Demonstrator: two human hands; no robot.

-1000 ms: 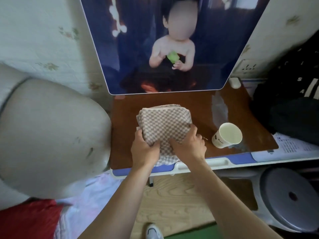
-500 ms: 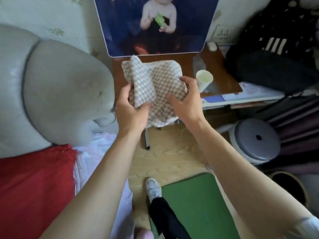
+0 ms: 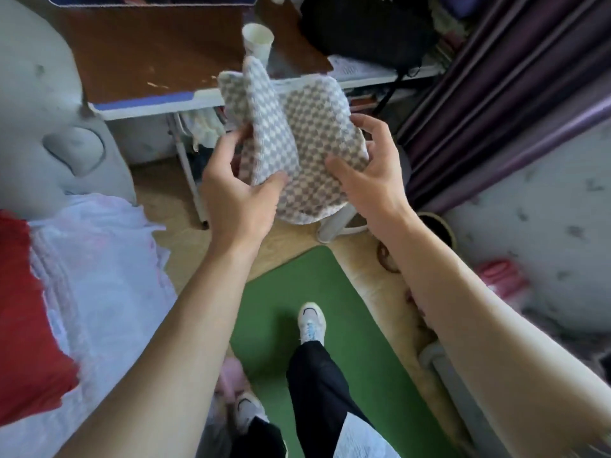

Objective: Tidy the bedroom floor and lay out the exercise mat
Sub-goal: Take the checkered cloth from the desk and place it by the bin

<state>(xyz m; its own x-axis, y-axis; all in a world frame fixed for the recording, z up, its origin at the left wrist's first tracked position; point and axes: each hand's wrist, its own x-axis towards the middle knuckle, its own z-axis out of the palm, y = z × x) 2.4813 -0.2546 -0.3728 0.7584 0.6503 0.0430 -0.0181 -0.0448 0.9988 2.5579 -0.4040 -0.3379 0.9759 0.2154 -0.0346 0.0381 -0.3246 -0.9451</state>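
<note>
The left grip (image 3: 238,196) is closed on the folded left edge of the checked cloth (image 3: 307,133), thumb in front and fingers behind. The right grip (image 3: 370,180) is curled round the cloth's right edge. The cloth is held in the air, in front of the worktop (image 3: 148,51), on which a paper cup (image 3: 258,38) is stood. Below, the green mat (image 3: 287,292) is spread on the floor, with a white shoe (image 3: 310,320) planted on it.

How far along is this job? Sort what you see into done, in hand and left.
Done: the green mat lies flat on the floor, a shoe on it; its near end is hidden. In hand: the left hand and right hand hold a checked cloth in the air before the desk. Left: putting that cloth away.
</note>
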